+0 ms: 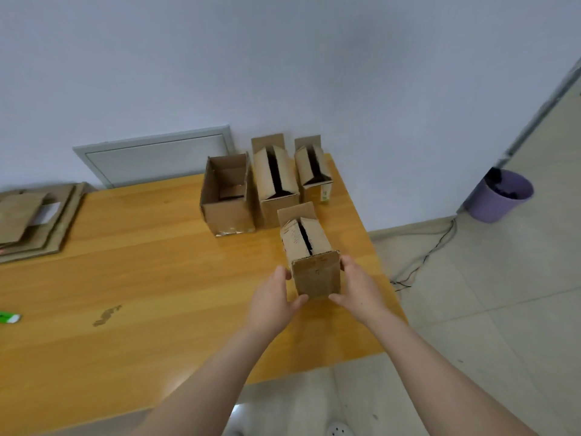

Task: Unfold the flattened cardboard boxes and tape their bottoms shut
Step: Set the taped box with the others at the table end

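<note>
A small unfolded cardboard box [311,256] stands upright near the right side of the wooden table [141,278], its top flaps half open. My left hand [276,297] holds its left side and my right hand [355,287] holds its right side, thumbs on the near face. Three more unfolded boxes stand behind it by the wall: an open one [226,196], a taller one [275,184] and a smaller one [314,169]. A stack of flattened cardboard boxes [34,218] lies at the table's far left.
A green object [8,317] lies at the table's left edge, cut off by the frame. A purple waste bin [500,196] stands on the floor to the right, with cables [424,256] trailing along the floor. The table's right edge runs close to the held box.
</note>
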